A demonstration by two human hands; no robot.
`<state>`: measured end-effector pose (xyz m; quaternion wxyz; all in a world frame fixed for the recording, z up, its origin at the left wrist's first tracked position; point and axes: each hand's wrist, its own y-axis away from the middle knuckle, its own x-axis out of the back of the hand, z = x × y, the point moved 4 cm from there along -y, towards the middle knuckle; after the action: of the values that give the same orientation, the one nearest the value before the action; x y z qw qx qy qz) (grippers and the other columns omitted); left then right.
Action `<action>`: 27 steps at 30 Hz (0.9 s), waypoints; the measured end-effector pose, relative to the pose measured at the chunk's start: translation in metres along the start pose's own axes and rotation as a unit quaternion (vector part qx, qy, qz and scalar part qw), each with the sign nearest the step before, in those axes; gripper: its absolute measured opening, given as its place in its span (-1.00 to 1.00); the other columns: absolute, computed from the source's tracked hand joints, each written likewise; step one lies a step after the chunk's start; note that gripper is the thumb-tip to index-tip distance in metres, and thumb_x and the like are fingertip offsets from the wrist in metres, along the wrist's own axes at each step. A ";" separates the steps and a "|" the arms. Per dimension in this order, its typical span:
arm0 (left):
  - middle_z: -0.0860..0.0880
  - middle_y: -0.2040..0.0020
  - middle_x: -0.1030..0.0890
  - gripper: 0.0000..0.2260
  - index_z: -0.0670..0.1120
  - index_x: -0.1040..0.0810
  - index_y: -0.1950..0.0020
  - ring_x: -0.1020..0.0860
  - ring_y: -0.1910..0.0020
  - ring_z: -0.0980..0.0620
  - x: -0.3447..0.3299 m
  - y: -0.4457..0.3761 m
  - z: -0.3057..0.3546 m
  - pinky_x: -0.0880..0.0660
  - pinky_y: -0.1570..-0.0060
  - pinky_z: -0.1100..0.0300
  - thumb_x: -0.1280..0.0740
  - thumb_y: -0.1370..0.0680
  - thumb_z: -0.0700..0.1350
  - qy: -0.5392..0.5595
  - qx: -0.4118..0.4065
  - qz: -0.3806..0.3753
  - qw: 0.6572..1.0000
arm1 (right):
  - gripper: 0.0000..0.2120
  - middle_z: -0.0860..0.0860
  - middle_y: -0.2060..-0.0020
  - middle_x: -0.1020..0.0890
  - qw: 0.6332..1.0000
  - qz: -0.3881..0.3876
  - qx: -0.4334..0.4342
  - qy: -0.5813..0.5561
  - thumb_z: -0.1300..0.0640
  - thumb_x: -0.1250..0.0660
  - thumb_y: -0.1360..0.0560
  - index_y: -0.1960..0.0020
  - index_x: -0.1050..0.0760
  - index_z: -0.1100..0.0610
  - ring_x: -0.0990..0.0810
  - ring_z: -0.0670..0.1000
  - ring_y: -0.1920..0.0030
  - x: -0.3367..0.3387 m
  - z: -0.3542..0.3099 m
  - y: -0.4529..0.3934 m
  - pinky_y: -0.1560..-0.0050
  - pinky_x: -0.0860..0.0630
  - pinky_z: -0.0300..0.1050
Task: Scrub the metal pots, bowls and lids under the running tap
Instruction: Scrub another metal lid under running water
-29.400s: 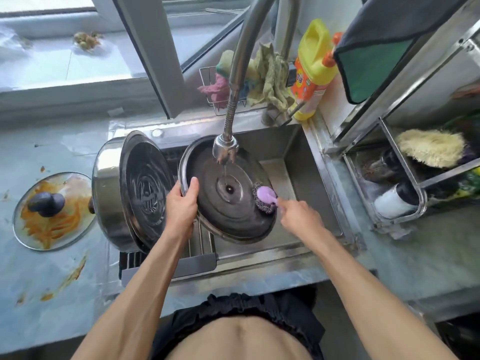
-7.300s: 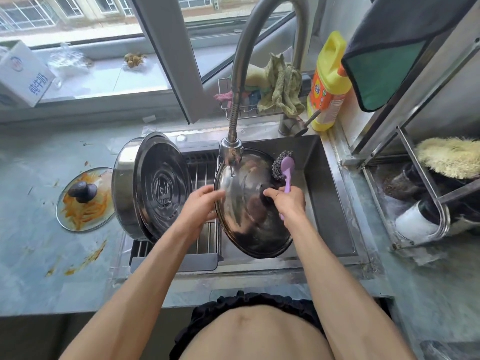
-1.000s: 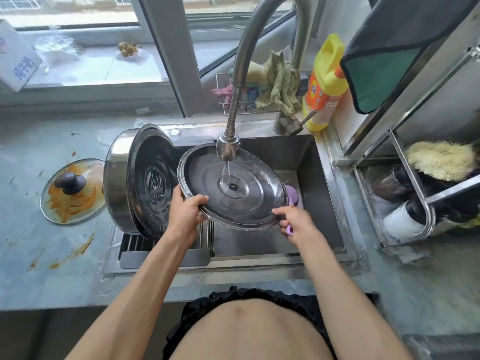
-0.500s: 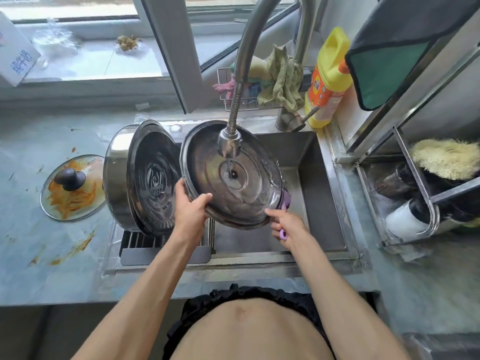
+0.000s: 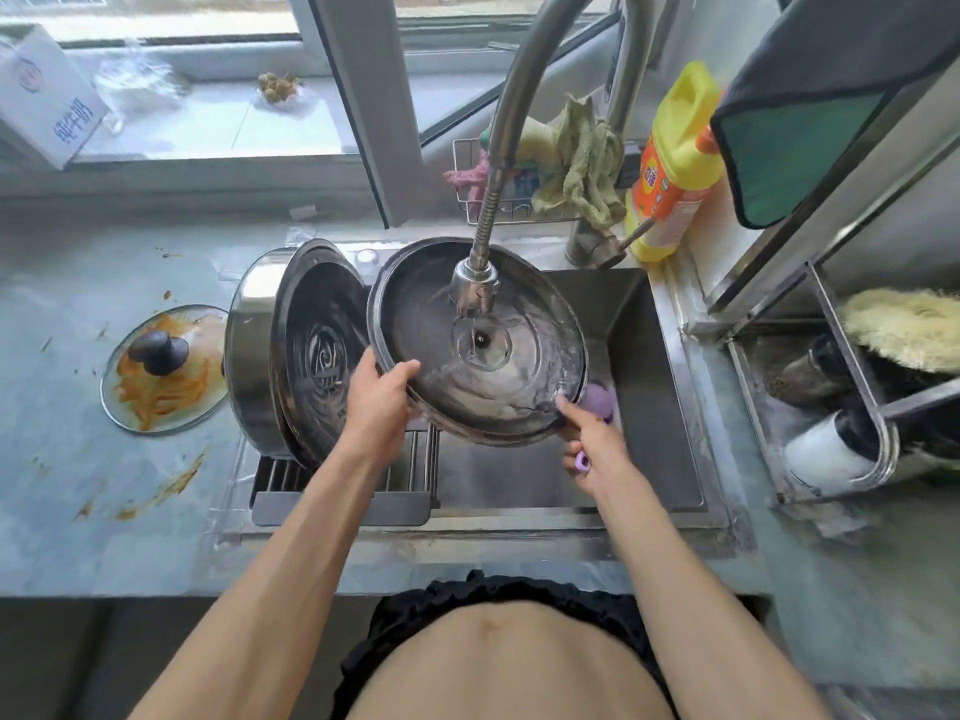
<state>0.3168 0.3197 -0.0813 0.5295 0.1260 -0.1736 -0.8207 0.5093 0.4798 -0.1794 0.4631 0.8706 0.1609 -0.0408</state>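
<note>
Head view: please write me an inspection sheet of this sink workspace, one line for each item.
Surface: grey counter with orange food smears; steel sink set in it.
Job's things: metal lid held tilted under the running tap, inner side up; big steel pot on its side on the drain rack; dirty glass lid on the counter.
Clutter: yellow detergent bottle, rags in a wire basket, a rack at right.
Grips: left hand grips the lid's rim; right hand holds the purple scrub brush and touches the rim.
Cables: nothing seen.
Surroundings: window sill with a white carton.
</note>
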 end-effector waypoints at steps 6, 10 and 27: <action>-0.20 -0.17 -0.65 -0.61 -0.08 -0.40 -0.28 -0.70 0.00 -0.09 -0.010 0.017 -0.020 -0.66 0.04 -0.12 -0.35 -0.53 -0.40 -0.009 0.040 -0.061 0.997 | -0.72 -0.02 0.56 -0.32 1.000 -0.016 -0.017 0.017 0.42 -0.23 -0.55 0.23 -0.34 0.11 -0.15 -0.18 0.71 0.008 0.000 -0.003 0.70 -0.02 -0.36; -0.13 -0.14 -0.66 -0.67 -0.11 -0.44 -0.38 -0.67 0.03 -0.10 0.007 -0.007 0.004 -0.63 0.07 -0.05 -0.31 -0.61 -0.17 -0.026 0.052 -0.056 0.997 | -0.73 -0.01 0.57 -0.36 0.997 -0.012 0.016 0.068 0.48 -0.27 -0.49 0.22 -0.36 0.16 -0.18 -0.17 0.70 0.016 -0.017 -0.005 0.66 -0.06 -0.39; -0.11 -0.02 -0.65 -0.73 -0.09 -0.48 -0.23 -0.67 0.17 0.06 0.015 -0.009 -0.026 -0.63 0.20 0.09 -0.26 -0.60 -0.37 -0.002 0.088 -0.044 0.995 | -0.77 0.07 0.31 -0.50 0.989 0.033 0.093 0.111 0.43 -0.39 -0.46 0.03 -0.51 0.14 -0.25 -0.14 0.63 0.022 -0.033 -0.008 0.66 -0.19 -0.30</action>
<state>0.3136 0.3052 -0.1093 0.4796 0.1779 -0.2407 -0.8249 0.5245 0.5163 -0.1721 0.3604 0.9140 0.1777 0.0565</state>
